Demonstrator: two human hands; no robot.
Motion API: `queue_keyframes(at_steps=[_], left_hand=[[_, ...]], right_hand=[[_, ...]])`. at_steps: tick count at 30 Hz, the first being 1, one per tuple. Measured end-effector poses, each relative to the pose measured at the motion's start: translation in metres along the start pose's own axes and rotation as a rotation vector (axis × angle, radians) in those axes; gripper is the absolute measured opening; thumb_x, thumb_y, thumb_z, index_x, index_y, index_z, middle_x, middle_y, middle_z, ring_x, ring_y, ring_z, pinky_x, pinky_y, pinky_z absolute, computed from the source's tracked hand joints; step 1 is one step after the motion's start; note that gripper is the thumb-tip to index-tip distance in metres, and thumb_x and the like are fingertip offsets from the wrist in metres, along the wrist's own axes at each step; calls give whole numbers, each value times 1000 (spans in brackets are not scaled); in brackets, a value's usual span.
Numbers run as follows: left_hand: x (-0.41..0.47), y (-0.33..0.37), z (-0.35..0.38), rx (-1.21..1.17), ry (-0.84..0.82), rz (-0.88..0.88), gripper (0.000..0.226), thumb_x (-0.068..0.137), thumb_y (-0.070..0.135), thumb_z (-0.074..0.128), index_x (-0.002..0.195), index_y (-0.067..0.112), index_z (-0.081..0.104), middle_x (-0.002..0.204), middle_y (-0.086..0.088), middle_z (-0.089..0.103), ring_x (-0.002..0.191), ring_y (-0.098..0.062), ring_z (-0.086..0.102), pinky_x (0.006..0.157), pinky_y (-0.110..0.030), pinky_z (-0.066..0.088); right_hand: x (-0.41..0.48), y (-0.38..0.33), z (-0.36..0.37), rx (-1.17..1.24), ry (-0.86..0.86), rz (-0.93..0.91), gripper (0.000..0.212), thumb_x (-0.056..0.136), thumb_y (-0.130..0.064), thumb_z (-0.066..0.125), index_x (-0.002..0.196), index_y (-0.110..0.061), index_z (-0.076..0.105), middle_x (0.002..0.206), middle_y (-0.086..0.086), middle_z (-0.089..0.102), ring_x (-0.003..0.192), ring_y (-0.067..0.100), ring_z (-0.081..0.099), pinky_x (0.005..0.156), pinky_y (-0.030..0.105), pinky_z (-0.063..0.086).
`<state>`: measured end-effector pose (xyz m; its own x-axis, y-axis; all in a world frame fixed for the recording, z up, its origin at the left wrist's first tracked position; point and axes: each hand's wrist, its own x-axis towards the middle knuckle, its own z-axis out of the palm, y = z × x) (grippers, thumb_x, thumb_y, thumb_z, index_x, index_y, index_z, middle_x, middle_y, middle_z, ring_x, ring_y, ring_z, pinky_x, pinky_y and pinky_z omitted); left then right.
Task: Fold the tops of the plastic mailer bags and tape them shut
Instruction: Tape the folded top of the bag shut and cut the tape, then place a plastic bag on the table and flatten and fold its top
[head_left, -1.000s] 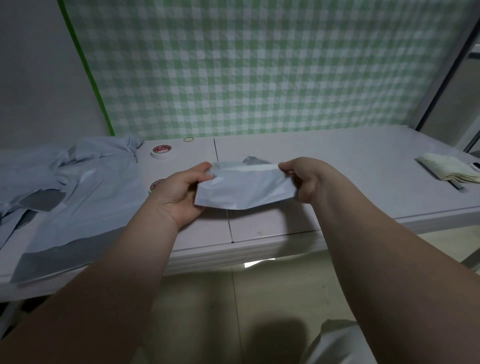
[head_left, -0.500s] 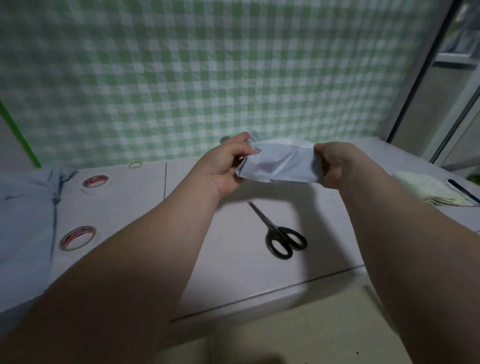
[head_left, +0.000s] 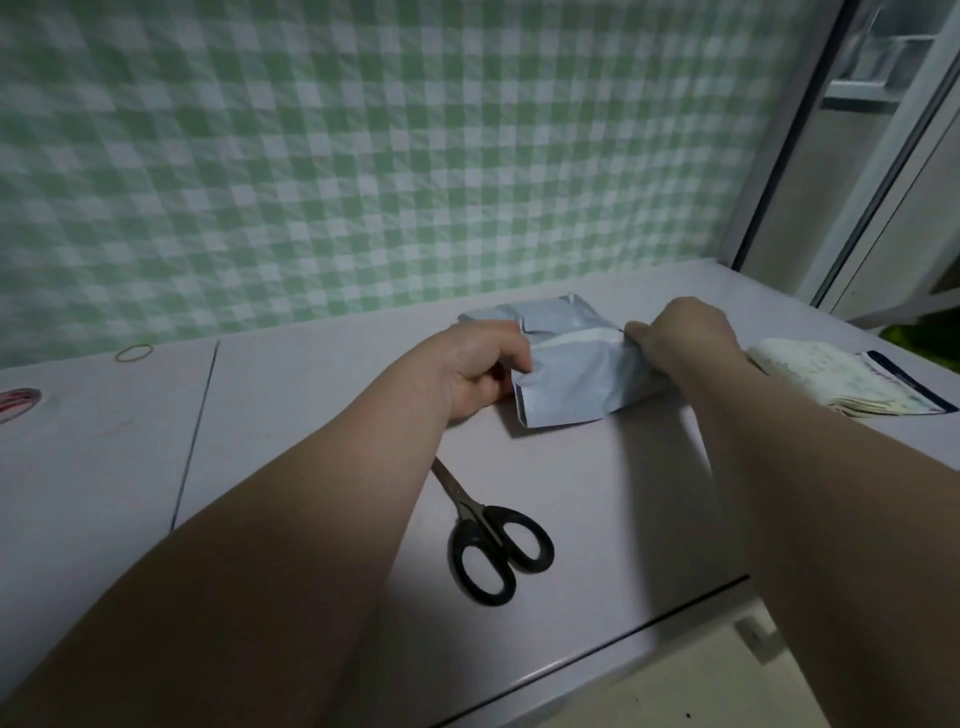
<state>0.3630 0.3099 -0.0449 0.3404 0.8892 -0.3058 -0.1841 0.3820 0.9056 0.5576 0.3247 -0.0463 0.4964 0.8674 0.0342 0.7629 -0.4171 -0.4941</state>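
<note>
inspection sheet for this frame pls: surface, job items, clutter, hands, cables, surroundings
Surface: pale table, a seam line across its left part, front edge in view.
Job's things: grey plastic mailer bag, crumpled, top folded over, at the table's far side; tape roll cut off at the left edge.
Clutter: black-handled scissors near the front, blades partly behind the left forearm; rubber band by the wall; pale folded cloth at the right.
Grippers: left hand grips the bag's left end; right hand grips its right end.
Cables: nothing seen.
Surroundings: green-and-white checked backdrop; window frame at the right.

mailer bag (head_left: 566, 384) lowered from mid-air, now resting on table (head_left: 311, 441)
</note>
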Motion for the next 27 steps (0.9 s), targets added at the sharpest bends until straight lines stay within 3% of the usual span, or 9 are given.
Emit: queue_keyframes(at_steps=[3,6,9,11,13,15,17,23,27], left_hand=[[-11,5,1,141,90,-27,34,78,-17,38,95,5,58,92,-11,64,76,-21,64,69,-27,57],[-18,12,4,685,326,-45,8,83,1,51,88,7,52,76,-8,52,63,-18,49,57,-25,44],[-18,5,6,1316,439,54,35,87,18,48,122,10,52,124,-8,41,107,-26,45,88,-33,44],[-20,-4,7,1473,420,177,49,91,29,45,139,21,40,143,-6,23,125,-29,33,101,-40,34],[-20,-13,8,1655,272,152,60,96,46,34,150,25,19,158,-2,6,143,-30,8,111,-52,16],[-16,-23,6,1735,161,25,67,98,53,21,153,20,1,160,2,-11,146,-25,-13,114,-59,-1],[-16,-29,1,1741,140,-24,71,97,56,16,152,16,-7,159,2,-17,146,-21,-17,113,-59,-6],[-19,-30,-1,1744,164,-54,80,94,63,16,152,13,-8,159,-1,-17,145,-18,-18,114,-58,-8],[-24,-26,-7,1732,131,-21,80,94,63,21,152,14,-4,160,0,-14,146,-20,-15,114,-58,-3]], right_hand=[[-10,2,-2,-162,-27,2,30,88,-36,60,86,-7,51,99,13,58,82,29,49,70,31,37],[-19,-4,1,-299,37,-68,19,90,-16,54,108,-8,56,119,15,55,110,32,50,81,35,42],[-32,-17,8,-296,100,-237,29,94,-11,41,119,-5,52,124,17,50,119,34,43,90,38,40],[-35,-25,19,-268,49,-381,33,97,-14,35,123,-1,50,126,20,48,118,37,44,95,40,37],[-35,-30,34,-269,-97,-431,43,100,-25,28,130,1,42,134,23,40,123,37,37,101,43,31],[-34,-28,48,-292,-206,-389,56,99,-38,23,139,0,32,145,22,28,131,35,28,107,44,24],[-34,-22,55,-307,-193,-357,66,97,-46,24,146,-2,21,154,17,18,139,31,20,111,44,19],[-35,-17,56,-337,-151,-292,78,91,-58,22,148,-5,16,156,12,15,143,27,14,115,45,15],[-34,-20,53,-325,-194,-253,74,93,-53,21,149,-5,14,156,12,12,143,27,12,116,45,12]])
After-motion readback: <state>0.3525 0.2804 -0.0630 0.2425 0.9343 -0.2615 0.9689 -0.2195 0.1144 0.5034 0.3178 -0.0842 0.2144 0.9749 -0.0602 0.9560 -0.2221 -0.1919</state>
